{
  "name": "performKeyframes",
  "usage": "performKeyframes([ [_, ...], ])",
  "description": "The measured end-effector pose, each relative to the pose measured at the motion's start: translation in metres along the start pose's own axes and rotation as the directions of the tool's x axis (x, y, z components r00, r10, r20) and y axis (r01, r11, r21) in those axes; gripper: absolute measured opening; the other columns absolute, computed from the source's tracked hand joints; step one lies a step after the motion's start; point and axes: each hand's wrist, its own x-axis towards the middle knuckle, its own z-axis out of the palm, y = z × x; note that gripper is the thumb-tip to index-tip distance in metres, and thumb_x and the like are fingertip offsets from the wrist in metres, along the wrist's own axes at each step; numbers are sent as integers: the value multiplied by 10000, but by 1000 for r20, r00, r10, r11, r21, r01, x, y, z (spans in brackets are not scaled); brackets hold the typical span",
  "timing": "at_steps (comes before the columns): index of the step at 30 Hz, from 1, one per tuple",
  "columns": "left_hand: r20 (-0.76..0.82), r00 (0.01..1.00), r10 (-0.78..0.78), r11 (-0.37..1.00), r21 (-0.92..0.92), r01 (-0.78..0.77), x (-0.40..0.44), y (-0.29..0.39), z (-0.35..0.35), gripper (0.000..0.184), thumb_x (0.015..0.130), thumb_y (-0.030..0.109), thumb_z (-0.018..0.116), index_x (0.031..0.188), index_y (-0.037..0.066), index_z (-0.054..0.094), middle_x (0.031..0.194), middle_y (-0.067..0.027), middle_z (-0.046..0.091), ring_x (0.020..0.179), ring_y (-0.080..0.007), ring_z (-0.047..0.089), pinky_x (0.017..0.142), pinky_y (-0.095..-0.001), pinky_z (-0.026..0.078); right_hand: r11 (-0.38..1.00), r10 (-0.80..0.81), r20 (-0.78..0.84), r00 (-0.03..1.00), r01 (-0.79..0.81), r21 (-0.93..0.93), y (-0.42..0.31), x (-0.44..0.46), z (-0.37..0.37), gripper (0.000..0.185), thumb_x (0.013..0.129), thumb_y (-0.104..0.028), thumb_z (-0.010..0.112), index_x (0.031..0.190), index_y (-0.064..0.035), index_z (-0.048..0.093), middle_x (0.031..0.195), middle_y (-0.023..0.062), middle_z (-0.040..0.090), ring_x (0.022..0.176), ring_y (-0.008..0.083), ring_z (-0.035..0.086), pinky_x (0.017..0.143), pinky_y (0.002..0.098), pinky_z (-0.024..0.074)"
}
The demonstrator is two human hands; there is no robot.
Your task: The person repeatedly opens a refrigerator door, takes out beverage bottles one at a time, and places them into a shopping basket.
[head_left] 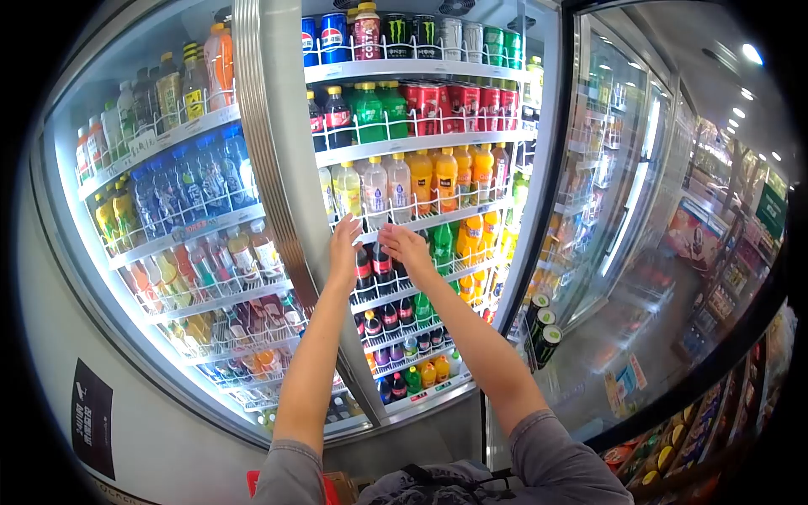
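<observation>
My left hand is raised before the open drinks cooler, palm turned inward and fingers stretched upward, with nothing in it. A short gap to the right, my right hand holds nothing, its fingers extended toward the left. Both are nearest to the front edge of the third shelf. Just above them stand clear bottles with pale labels and a pale yellow bottle. Cola bottles are partly hidden behind my hands. Orange juice bottles fill the shelf's right part.
Upper shelves hold green bottles, red cans and black cans. A glass door stands open at the right. Several black cans appear near its lower left edge. Another cooler section with bottles is on the left.
</observation>
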Motion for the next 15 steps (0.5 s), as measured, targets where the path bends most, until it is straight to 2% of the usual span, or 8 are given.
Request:
performKeyframes([
  [5,-106,994,27,1000,10,-26,47,-6,13,562,997,400,351,1436,52,394,1449,-191,427,1367,-292,372,1099,-409,282,999,21,78,997,-24,27,17,61,-8,494,1034,-361,328,1313,6,503,1290,138,581,1201,223,559,1015,356,443],
  [6,-145,988,45,999,4,-45,56,-7,22,562,999,388,335,1437,39,390,1456,-186,419,1373,-286,360,1116,-400,258,999,29,102,994,-31,13,16,72,-9,501,1035,-370,321,1315,4,503,1298,136,577,1213,225,549,1021,355,438],
  [7,-146,989,6,1000,27,-2,56,0,29,653,990,483,341,1474,45,329,1507,-169,351,1409,-261,301,1147,-390,193,999,49,98,994,-50,11,18,81,-9,511,1035,-380,318,1320,2,501,1309,135,571,1221,226,543,1027,358,431],
  [10,-222,973,64,997,-18,-70,107,-30,19,668,995,487,339,1475,23,318,1521,-148,328,1412,-244,291,1153,-348,173,999,45,115,992,-48,24,19,111,-7,564,1030,-434,309,1346,-2,487,1356,129,541,1264,228,506,1068,373,381],
  [12,-278,955,102,995,20,-101,129,-37,18,675,1005,491,324,1472,3,312,1504,-125,349,1382,-236,324,1133,-324,211,998,62,148,987,-66,21,24,129,-5,627,1019,-493,312,1410,-16,422,1424,120,481,1337,229,430,1122,384,290],
  [14,-286,952,112,988,-73,-138,147,-39,16,665,1015,495,300,1467,7,321,1469,-117,389,1339,-235,362,1108,-336,259,998,41,189,981,-31,-56,23,141,3,647,1013,-513,316,1422,-18,403,1446,120,454,1361,228,404,1129,378,278],
  [15,-309,950,53,997,-42,-69,158,-47,10,658,1024,496,277,1465,10,320,1439,-117,418,1297,-234,397,1086,-343,293,998,40,196,980,-30,-54,29,151,6,647,1013,-513,316,1422,-18,403,1446,120,454,1361,228,404,1129,378,278],
])
